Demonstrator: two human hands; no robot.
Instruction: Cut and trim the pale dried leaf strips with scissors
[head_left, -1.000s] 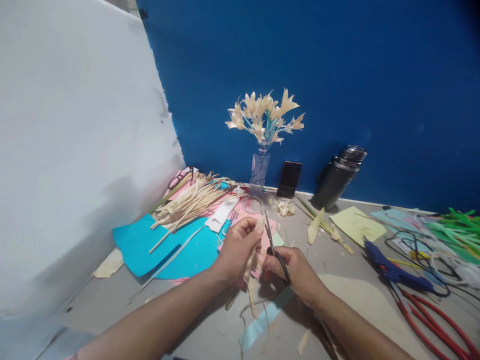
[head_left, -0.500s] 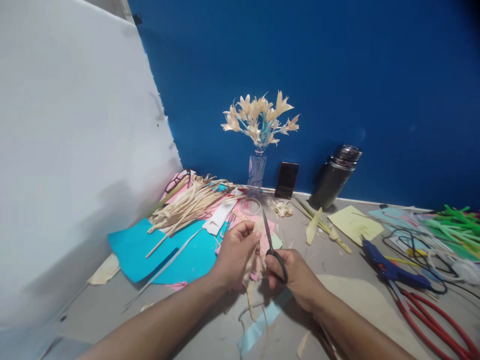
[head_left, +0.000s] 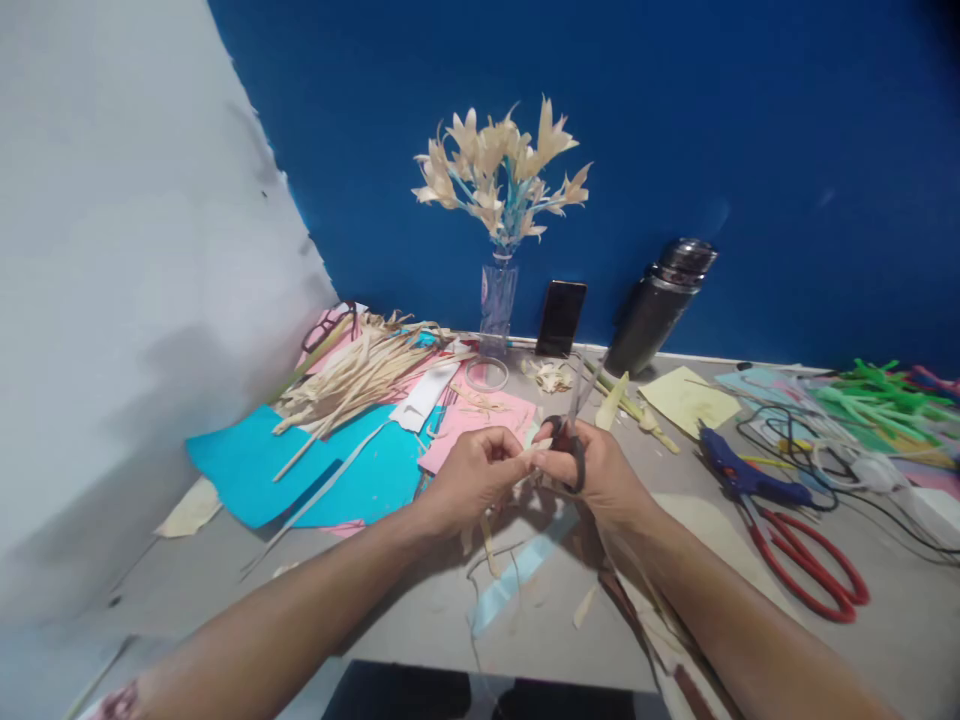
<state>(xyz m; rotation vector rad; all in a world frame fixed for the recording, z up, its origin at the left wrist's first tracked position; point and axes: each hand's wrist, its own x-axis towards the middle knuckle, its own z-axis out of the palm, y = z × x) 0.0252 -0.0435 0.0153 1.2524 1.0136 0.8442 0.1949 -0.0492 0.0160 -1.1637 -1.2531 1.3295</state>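
Note:
My left hand [head_left: 480, 470] is closed, its thumb and fingers pinching a small pale piece of dried husk [head_left: 534, 455]. Around a pair of dark-handled scissors [head_left: 575, 460] my right hand [head_left: 604, 475] is closed, with the blades pointing up and away from me. The right thumb and fingertips meet the left fingertips at the husk piece. Below both hands, pale scraps and a light blue ribbon strip [head_left: 525, 570] lie on the grey table [head_left: 420, 630].
Husk flowers [head_left: 502, 165] stand in a clear bottle [head_left: 497, 300] at the back, beside a phone [head_left: 561, 318] and a leaning flask [head_left: 660, 305]. Dried husk strips [head_left: 360, 375] lie on blue paper [head_left: 247, 470] at left. A glue gun [head_left: 750, 470] and red-handled scissors [head_left: 810, 560] lie at right.
My hands have come together at the husk piece. The scissors have turned in my right hand, blades now tilting up and right. The view has shifted downward, showing the table's near edge.

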